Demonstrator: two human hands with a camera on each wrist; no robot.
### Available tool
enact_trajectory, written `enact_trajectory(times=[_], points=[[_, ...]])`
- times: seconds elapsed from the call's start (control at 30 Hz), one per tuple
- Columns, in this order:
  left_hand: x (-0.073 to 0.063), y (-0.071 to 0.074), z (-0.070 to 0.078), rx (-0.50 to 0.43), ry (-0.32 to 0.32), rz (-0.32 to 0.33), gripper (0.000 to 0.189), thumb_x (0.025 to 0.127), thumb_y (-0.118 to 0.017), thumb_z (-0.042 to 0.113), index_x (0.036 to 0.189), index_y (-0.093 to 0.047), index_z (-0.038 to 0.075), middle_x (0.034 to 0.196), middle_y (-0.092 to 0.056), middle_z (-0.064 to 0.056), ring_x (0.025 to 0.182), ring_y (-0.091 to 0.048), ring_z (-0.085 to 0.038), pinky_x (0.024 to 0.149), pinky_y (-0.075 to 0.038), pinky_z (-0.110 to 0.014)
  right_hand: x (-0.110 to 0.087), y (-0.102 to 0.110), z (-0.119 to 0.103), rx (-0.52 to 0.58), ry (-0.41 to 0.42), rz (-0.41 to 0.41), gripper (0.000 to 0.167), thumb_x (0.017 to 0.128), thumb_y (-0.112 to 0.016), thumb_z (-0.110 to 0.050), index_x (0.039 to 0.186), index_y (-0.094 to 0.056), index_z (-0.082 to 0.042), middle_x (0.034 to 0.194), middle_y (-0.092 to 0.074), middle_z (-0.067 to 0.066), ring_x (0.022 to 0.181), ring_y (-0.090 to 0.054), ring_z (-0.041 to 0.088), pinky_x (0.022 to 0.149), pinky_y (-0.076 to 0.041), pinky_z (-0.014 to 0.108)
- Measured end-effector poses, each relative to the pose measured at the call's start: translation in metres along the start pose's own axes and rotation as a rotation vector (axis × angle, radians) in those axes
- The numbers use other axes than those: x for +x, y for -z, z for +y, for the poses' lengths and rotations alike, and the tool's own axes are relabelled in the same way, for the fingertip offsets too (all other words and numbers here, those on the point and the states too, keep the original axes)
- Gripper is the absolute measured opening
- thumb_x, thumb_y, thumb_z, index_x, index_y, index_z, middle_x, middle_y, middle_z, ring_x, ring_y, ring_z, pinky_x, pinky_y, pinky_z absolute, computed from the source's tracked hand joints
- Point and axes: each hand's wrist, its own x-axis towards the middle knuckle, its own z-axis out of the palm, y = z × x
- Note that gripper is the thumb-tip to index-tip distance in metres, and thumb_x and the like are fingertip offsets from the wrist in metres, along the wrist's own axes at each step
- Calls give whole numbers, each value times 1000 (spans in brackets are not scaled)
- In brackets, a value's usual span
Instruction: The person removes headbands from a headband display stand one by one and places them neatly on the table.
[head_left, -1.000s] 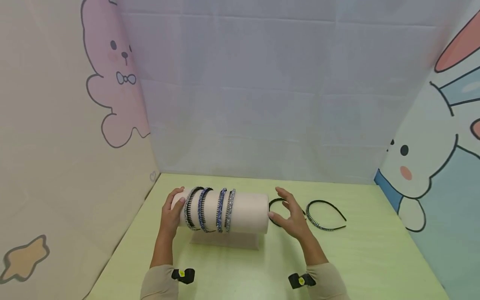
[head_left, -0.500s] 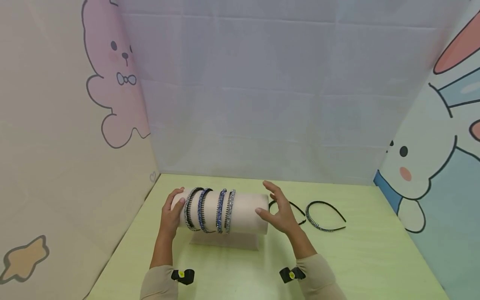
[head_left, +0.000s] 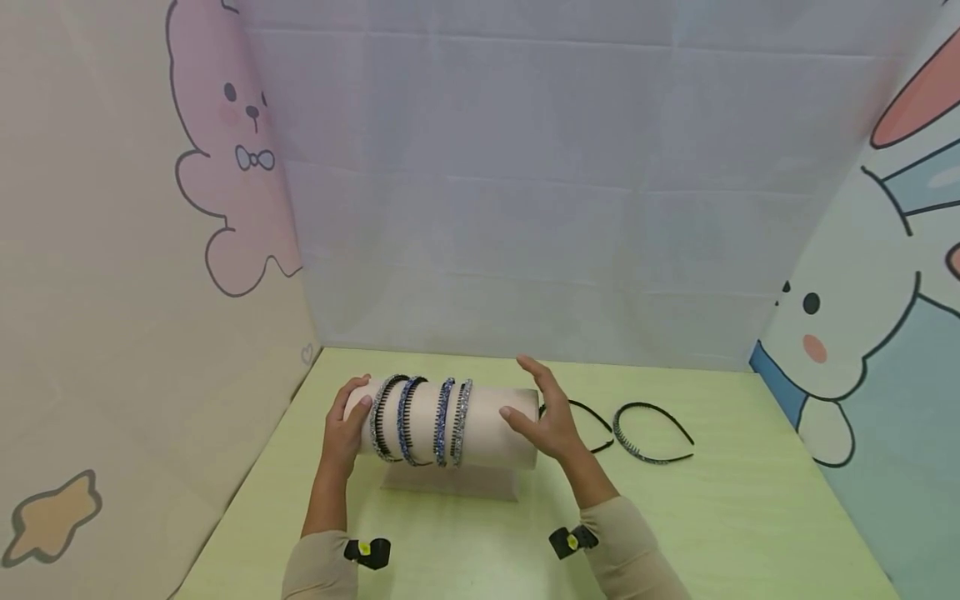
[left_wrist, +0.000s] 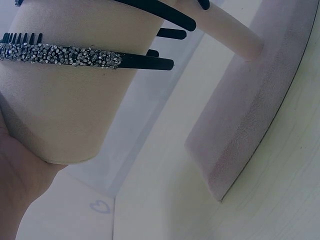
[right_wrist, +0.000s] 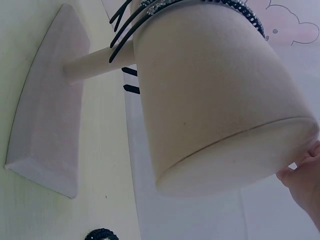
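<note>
A headband stand, a pale padded roll (head_left: 487, 425) lying sideways on a post and base (head_left: 450, 482), stands mid-table. Several glittery toothed headbands circle its left and middle parts, including a silver one (head_left: 461, 423) and a blue one (head_left: 444, 423). My left hand (head_left: 345, 425) grips the roll's left end, thumb in front. At the bare right end, my right hand (head_left: 553, 425) has thumb and fingers spread, the thumb over the front of the roll; whether it touches is unclear. In the right wrist view, part of that hand (right_wrist: 306, 185) shows beside the roll's end.
Two loose headbands lie on the table to the right: one (head_left: 596, 414) partly hidden behind my right hand, another (head_left: 652, 404) farther right. A pale curtain (head_left: 480, 250) backs the table (head_left: 750, 500), with cartoon-printed panels on both sides.
My right hand has moved left, from beside the roll's right end to over it. More of the nearer loose headband shows. The left hand has stayed on the roll.
</note>
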Motion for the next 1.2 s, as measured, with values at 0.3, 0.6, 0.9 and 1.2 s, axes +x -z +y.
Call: enact_trajectory(times=[0.3,0.6,0.9,1.2], points=[[2,0,-2,-22,10,-8,32,97,-48,9,128,-45,2,141,-39,-10,109,-44,-18,80,-40,-27,4,-12,16,18,-4,-3,68,74,-69,-10,134,-40,5,136,-41,24,127,-33,39,98,-24,59],[2,-4,-2,-52,-2,-28,31,96,-47,6,127,-44,1,141,-38,-9,111,-43,-19,82,-39,-27,6,-20,31,-297,-95,-74,68,75,-67,-38,134,-48,-9,135,-47,10,123,-41,29,95,-30,55],[11,4,-19,-34,21,-16,33,96,-50,7,128,-46,4,141,-40,-6,116,-40,-17,86,-35,-30,21,-19,14,-659,-167,-403,81,74,-66,-58,138,-44,-14,131,-51,7,116,-48,27,89,-37,49],[1,2,-3,-8,11,-14,33,96,-48,9,128,-43,1,142,-37,-11,114,-41,-18,84,-36,-30,30,-32,9,-858,-113,-536,93,67,-56,-77,140,-41,-21,128,-53,7,107,-51,27,81,-38,47]])
